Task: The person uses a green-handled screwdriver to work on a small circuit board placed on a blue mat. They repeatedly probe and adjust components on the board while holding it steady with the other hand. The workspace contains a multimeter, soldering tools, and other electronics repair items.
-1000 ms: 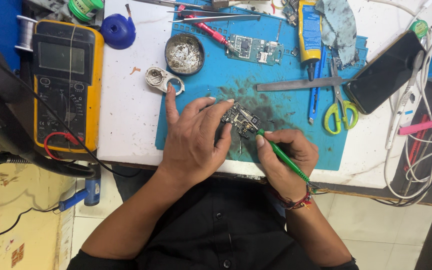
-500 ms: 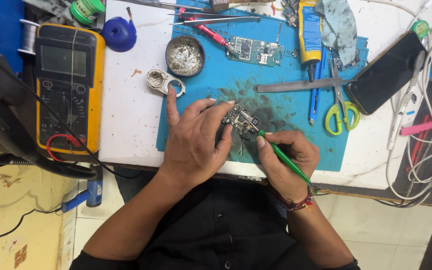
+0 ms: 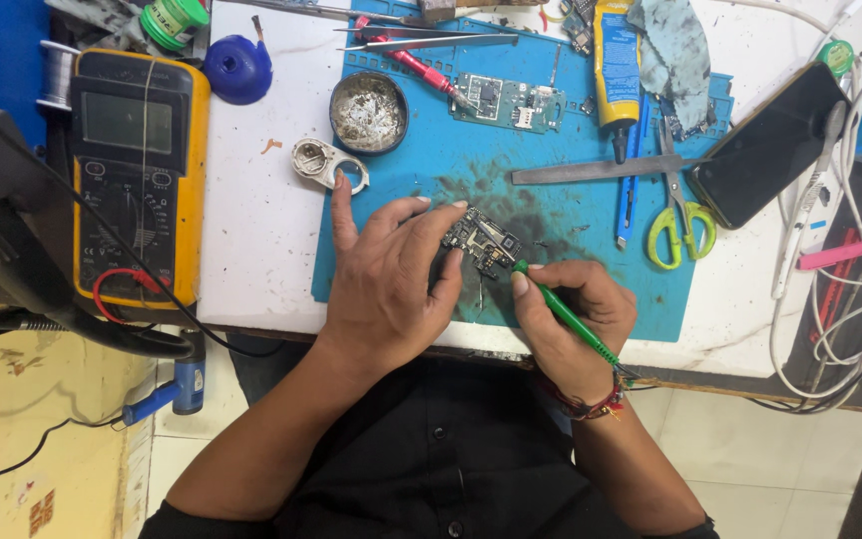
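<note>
We cannot see the near edge of the small circuit board [image 3: 479, 240]: the fingers [image 3: 429, 232] of the left hand [image 3: 389, 284] cover it. The tip of the green tool [image 3: 566, 314] is too small to resolve where it meets the board, and its rear end passes behind the wrist of the right hand [image 3: 576, 319]. The top edge cuts off the tweezers [image 3: 421, 42] and the yellow tube [image 3: 616, 60]. The right edge crops the white cables [image 3: 855, 299].
</note>
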